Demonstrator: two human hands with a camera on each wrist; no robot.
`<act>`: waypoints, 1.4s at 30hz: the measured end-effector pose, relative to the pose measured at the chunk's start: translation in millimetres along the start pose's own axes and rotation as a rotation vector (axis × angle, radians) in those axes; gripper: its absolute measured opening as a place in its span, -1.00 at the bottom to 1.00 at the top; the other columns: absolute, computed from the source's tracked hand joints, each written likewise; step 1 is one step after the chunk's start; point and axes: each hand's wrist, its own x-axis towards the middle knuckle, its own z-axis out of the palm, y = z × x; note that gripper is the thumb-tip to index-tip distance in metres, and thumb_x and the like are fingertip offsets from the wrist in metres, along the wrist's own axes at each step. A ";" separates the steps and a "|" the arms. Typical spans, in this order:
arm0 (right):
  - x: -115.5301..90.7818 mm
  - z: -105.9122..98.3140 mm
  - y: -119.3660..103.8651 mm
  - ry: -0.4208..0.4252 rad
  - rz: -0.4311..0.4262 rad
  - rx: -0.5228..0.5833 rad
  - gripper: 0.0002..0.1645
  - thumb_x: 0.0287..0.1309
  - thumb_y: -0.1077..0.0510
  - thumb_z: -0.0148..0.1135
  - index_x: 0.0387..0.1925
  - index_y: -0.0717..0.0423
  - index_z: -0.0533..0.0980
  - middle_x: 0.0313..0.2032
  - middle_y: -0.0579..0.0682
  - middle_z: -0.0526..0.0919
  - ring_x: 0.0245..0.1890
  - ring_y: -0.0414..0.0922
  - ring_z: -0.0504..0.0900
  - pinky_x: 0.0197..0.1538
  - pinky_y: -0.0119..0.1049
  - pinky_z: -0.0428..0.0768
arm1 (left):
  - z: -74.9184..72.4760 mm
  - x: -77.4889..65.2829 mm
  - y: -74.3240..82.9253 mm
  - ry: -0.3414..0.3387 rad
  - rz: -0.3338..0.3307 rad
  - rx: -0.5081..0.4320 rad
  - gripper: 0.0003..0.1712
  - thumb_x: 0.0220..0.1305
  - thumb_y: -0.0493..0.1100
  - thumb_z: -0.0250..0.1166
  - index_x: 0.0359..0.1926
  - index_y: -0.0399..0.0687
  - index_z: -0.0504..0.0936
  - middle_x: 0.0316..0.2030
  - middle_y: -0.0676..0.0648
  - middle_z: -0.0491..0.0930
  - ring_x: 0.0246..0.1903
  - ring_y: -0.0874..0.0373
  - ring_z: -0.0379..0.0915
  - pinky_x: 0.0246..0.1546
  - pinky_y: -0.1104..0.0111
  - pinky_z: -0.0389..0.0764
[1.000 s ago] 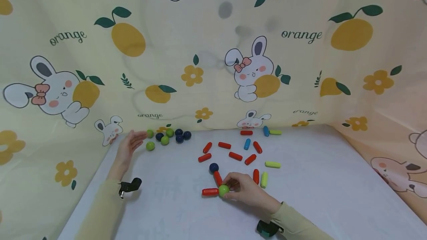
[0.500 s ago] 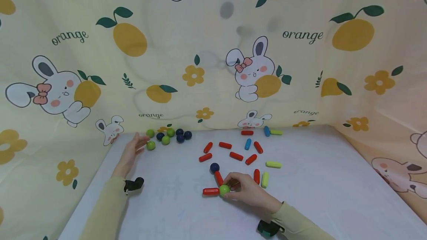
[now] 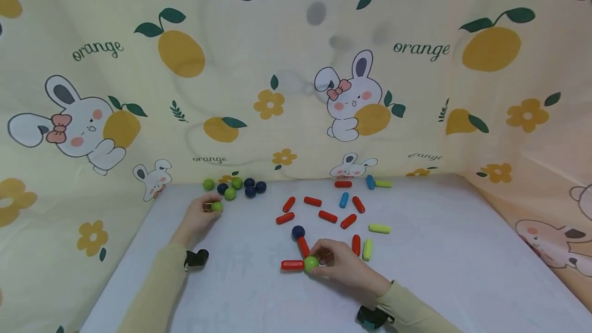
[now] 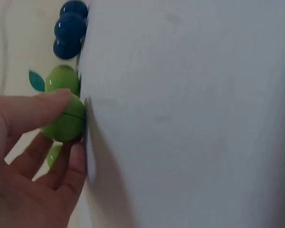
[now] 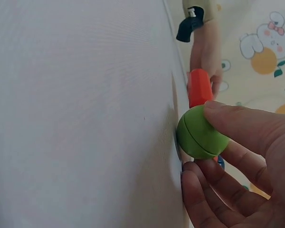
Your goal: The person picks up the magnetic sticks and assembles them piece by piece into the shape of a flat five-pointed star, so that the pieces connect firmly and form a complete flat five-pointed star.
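Green ball (image 3: 311,264) is pinched between the thumb and fingers of the right hand (image 3: 349,269), low on the white table (image 3: 250,294) near its middle. Two red sticks meet that ball: one red stick (image 3: 292,265) lies out to its left, and another red stick (image 3: 303,246) runs away from the person to a dark blue ball (image 3: 298,232) at its far end. The left hand (image 3: 196,220) is farther off to the left, its thumb and fingers closed on a second green ball (image 3: 217,207), near the table's back edge. Just beyond it is a loose cluster of three more green balls (image 3: 229,193) and four dark blue balls (image 3: 251,191). Beyond the right hand and to its right lie eight loose red sticks (image 3: 328,216), two blue sticks (image 3: 344,200) and three yellow-green sticks (image 3: 379,228). One blue stick stands close against a yellow-green one at the back. Behind everything hangs a pale yellow cloth (image 3: 296,30) printed with rabbits, oranges and flowers.
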 end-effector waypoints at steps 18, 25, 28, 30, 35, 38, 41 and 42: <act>0.7 -0.7 0.5 0.000 -0.007 -0.005 -0.68 0.06 0.06 0.42 -0.13 -0.06 0.55 -0.20 -0.17 0.59 -0.16 -0.13 0.55 -0.03 -0.31 0.57 | 73.2 -59.0 61.8 -0.296 0.111 -0.054 -0.56 0.07 -0.13 0.47 -0.05 -0.20 0.59 -0.17 -0.01 0.60 -0.16 0.07 0.54 -0.13 0.27 0.59; -0.1 -0.9 2.2 0.005 -0.013 -0.004 -0.68 0.06 0.05 0.42 -0.14 -0.08 0.54 -0.20 -0.17 0.59 -0.16 -0.14 0.55 -0.03 -0.32 0.57 | 85.8 -78.1 71.1 -0.426 0.108 -0.109 -0.53 0.04 -0.12 0.49 -0.05 -0.17 0.57 -0.14 -0.03 0.57 -0.16 0.07 0.53 -0.09 0.27 0.57; -0.2 -0.2 3.2 0.005 -0.016 -0.006 -0.69 0.06 0.05 0.42 -0.14 -0.09 0.54 -0.20 -0.17 0.59 -0.17 -0.14 0.55 -0.05 -0.33 0.57 | 89.0 -83.8 71.7 -0.440 0.093 -0.108 -0.52 0.03 -0.10 0.49 -0.04 -0.16 0.57 -0.14 -0.01 0.57 -0.16 0.08 0.53 -0.07 0.25 0.56; -0.2 0.2 3.6 0.006 -0.018 -0.010 -0.69 0.06 0.05 0.42 -0.15 -0.10 0.54 -0.21 -0.17 0.59 -0.18 -0.14 0.55 -0.05 -0.34 0.57 | 91.3 -87.0 71.8 -0.440 0.084 -0.100 -0.51 0.02 -0.08 0.49 -0.04 -0.15 0.58 -0.15 0.01 0.58 -0.17 0.09 0.53 -0.08 0.24 0.56; -0.3 0.3 3.1 0.006 -0.026 -0.017 -0.70 0.07 0.05 0.41 -0.15 -0.10 0.54 -0.22 -0.17 0.59 -0.19 -0.14 0.55 -0.06 -0.33 0.57 | 98.3 -93.7 72.8 -0.438 0.075 -0.083 -0.54 0.02 -0.05 0.49 -0.08 -0.12 0.59 -0.17 0.03 0.58 -0.21 0.11 0.52 -0.09 0.23 0.53; -0.6 0.3 2.3 0.005 -0.029 -0.023 -0.70 0.07 0.05 0.41 -0.16 -0.10 0.54 -0.22 -0.17 0.59 -0.19 -0.15 0.55 -0.06 -0.33 0.57 | 102.2 -95.9 73.2 -0.439 0.078 -0.087 -0.56 0.02 -0.08 0.49 -0.08 -0.12 0.59 -0.17 0.03 0.58 -0.21 0.10 0.52 -0.10 0.24 0.53; -0.2 0.7 1.8 0.004 -0.033 -0.031 -0.71 0.06 0.04 0.42 -0.17 -0.10 0.53 -0.23 -0.17 0.59 -0.20 -0.15 0.55 -0.07 -0.33 0.57 | 104.8 -96.4 72.1 -0.430 0.095 -0.088 -0.56 0.03 -0.10 0.49 -0.08 -0.14 0.59 -0.17 0.02 0.57 -0.21 0.10 0.52 -0.11 0.27 0.55; 0.0 0.8 1.6 0.004 -0.033 -0.031 -0.70 0.06 0.04 0.42 -0.17 -0.10 0.53 -0.23 -0.17 0.59 -0.20 -0.14 0.55 -0.08 -0.32 0.57 | 105.3 -96.6 72.2 -0.425 0.097 -0.089 -0.55 0.02 -0.10 0.49 -0.08 -0.14 0.59 -0.17 0.02 0.57 -0.20 0.10 0.52 -0.10 0.27 0.56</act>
